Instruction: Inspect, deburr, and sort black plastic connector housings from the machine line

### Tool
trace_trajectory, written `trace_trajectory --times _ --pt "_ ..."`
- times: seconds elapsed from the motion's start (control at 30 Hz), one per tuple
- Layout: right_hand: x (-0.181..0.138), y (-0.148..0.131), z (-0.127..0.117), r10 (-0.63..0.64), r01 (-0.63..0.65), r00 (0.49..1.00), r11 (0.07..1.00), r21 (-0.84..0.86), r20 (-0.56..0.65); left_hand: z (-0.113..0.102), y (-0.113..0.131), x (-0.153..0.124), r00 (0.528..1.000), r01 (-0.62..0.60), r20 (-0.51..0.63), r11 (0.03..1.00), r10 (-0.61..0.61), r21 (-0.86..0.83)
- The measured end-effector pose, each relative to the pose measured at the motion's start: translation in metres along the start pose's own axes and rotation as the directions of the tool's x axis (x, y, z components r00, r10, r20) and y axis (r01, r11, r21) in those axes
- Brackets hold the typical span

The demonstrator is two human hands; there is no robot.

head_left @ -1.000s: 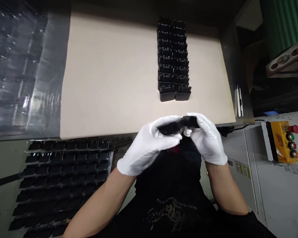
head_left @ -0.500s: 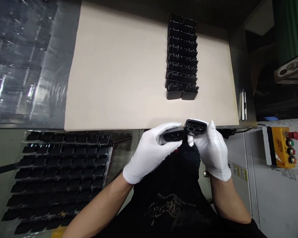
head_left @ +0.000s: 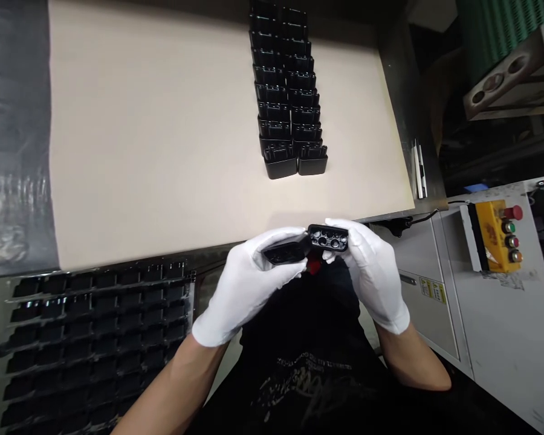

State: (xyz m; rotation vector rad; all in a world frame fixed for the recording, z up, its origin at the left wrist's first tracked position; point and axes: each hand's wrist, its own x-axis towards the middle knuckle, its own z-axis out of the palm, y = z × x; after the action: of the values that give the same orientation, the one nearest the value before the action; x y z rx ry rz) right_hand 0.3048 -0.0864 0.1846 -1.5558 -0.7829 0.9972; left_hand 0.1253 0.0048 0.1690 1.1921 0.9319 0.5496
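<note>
- White knit-look gloves (head_left: 240,287), creased, on both hands.
- Left hand (head_left: 247,278): pinching left black part (head_left: 283,254) between thumb and fingers; smooth, long, rounded, tucked inside the grip.
- Right hand (head_left: 375,272): holding right black part (head_left: 327,237) by its outer end; rounded-rectangle open face, round hollows inside, glossy, turned toward camera. Exact thumb contact: can't tell.
- Both parts between hands, inner ends close; can't tell if touching.
- Past fingers: two columns of shiny black cases (head_left: 280,168), standing on flat matte beige sheet (head_left: 163,133).
</note>
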Motion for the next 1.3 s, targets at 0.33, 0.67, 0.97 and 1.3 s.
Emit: trace_trajectory --times 0.33,0.67,0.97,1.3 --pt "0.001 -0.001 -0.008 -0.086 0.086 0.996 0.996 -0.011 0.021 0.005 0.005 0.003 0.999 0.042 0.007 0.998 -0.042 0.037" --pt "0.045 0.010 0.001 0.222 -0.246 0.969 0.899 0.363 0.107 0.017 0.015 0.030 0.990 0.112 0.127 0.902 -0.064 -0.416" --pt "0.113 0.028 0.001 -0.446 0.454 0.891 0.872 -0.182 0.083 0.008 -0.009 0.072 0.876 -0.409 -0.080 0.820 0.476 0.400" --pt "0.113 0.030 -0.005 -0.577 0.641 0.767 0.689 -0.338 0.281 -0.006 -0.012 0.079 0.859 -0.454 0.090 0.670 0.503 0.588"
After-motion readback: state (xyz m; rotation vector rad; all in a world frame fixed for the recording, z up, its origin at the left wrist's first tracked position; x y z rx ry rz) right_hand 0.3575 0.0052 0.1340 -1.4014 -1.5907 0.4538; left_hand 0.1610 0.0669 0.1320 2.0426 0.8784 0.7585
